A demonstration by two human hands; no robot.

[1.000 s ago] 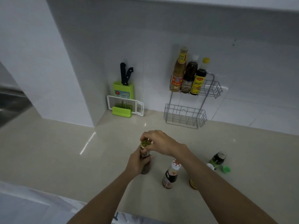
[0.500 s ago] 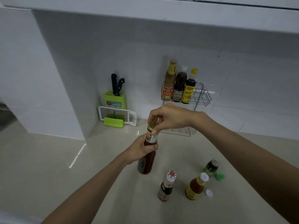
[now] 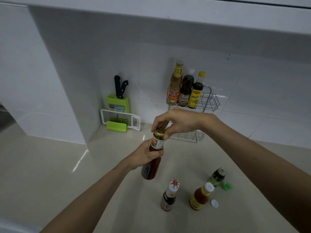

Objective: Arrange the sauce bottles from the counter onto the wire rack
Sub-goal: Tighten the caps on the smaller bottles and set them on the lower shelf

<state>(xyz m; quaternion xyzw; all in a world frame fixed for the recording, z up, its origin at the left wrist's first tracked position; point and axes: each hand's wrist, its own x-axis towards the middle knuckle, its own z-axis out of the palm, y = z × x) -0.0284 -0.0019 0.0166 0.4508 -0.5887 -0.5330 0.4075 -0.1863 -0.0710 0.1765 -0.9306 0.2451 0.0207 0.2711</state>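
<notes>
My left hand [image 3: 145, 156] grips a red sauce bottle [image 3: 152, 163] around its neck, lifted above the counter and tilted. The fingertips of my right hand [image 3: 178, 122] pinch its gold cap [image 3: 159, 132]. A two-tier wire rack [image 3: 212, 102] stands against the back wall, three bottles in its upper shelf: a tan one [image 3: 175, 84], a dark one [image 3: 186, 89] and a yellow-capped one [image 3: 196, 91]. On the counter stand a dark bottle with a white-and-red cap [image 3: 169, 195], an orange sauce bottle [image 3: 201, 196] and a green bottle [image 3: 217, 177].
A loose green cap [image 3: 227, 186] and a white cap [image 3: 214, 203] lie by the counter bottles. A green knife block [image 3: 117, 102] with two black knives and a white grater [image 3: 121, 119] stand in the back corner. A white wall column [image 3: 58, 81] juts out at left.
Both hands have lifted the red bottle off the counter and raised it towards the rack. The view has tilted up, so the counter bottles now sit lower in frame.
</notes>
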